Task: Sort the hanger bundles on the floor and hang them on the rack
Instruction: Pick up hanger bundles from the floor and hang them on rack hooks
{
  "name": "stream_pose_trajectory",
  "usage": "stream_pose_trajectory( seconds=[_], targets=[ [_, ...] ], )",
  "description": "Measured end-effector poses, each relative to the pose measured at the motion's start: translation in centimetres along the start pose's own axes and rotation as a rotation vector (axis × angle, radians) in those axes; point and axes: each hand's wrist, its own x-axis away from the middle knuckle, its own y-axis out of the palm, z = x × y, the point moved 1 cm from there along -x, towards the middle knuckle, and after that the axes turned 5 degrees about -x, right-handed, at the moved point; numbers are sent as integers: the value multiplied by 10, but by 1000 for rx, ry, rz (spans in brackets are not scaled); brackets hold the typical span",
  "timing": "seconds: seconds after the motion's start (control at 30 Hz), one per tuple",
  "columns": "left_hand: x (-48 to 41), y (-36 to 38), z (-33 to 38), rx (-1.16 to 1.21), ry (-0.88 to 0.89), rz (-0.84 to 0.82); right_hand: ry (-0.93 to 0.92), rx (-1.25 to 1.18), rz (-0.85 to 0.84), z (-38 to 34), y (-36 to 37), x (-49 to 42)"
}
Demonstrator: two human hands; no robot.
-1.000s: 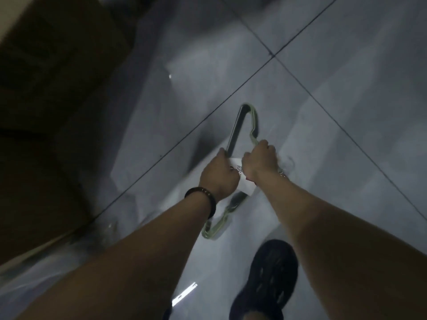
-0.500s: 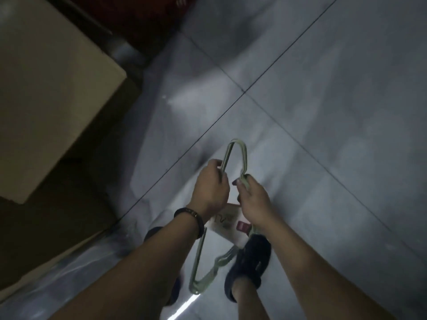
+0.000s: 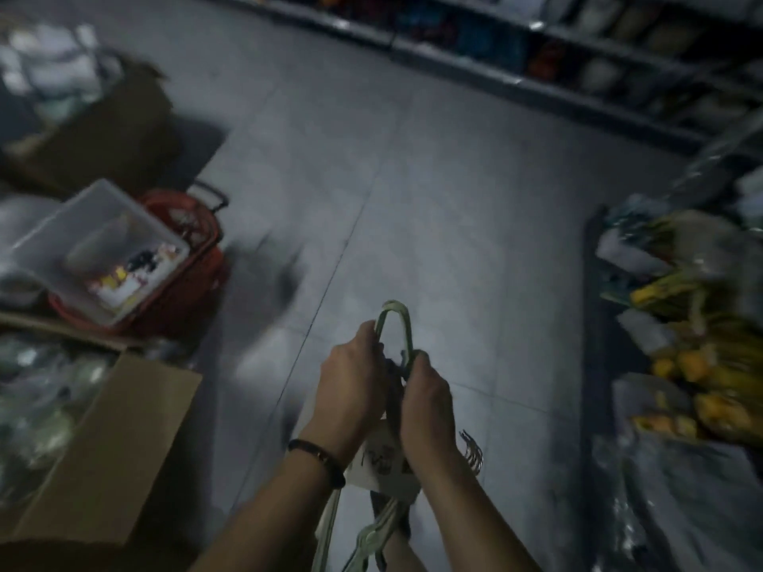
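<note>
Holding a hanger bundle (image 3: 408, 328) up in the air over the near edge of the grey tiled floor (image 3: 454, 200), both hands meet at its upper end in the head view. The left hand (image 3: 351, 390), with a black wristband (image 3: 318, 456) on its wrist, has its fingers curled round the left bar of the pale green loop. The right hand (image 3: 427, 402) is closed round the right bar just beside it, knuckles almost touching the left hand. A white paper label (image 3: 382, 458) shows between the wrists, and metal hooks (image 3: 472, 450) stick out to the right of the right wrist. The rest of the bundle hangs down between the forearms.

At the floor's left edge stand a cardboard box (image 3: 111, 447) and a red basket (image 3: 190, 274) with a clear plastic tub (image 3: 95, 229) resting on it. Blurred shelves (image 3: 536, 55) run along the far edge, and yellow packaged goods (image 3: 702, 365) are piled at the right edge.
</note>
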Motion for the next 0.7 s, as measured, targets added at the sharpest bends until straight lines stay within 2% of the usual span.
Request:
stream_pose_trajectory(
  seconds=[0.1,0.23,0.37,0.43,0.5,0.57,0.63,0.7],
  targets=[
    [45,-32,64,-32,223,-5,21,-146,233,-20,-75,42],
    [114,-59,146,-76,472,-66,132,-189,487,-18,-165,106],
    [187,-70,215,-64,731,-113,183,-181,658,4,-246,174],
    [227,-69,245,-16,868,-116,237,-90,698,15,-284,214],
    [270,-65,271,-24,965,-114,211,28,829,27,-321,259],
    [316,-60,297,-73,1018,-61,173,26,963,41,-355,310],
    [366,-50,324,-61,1098,-65,235,-58,940,61,-387,364],
    [421,-34,353,-27,1192,-129,329,-35,931,89,-416,419]
  ],
)
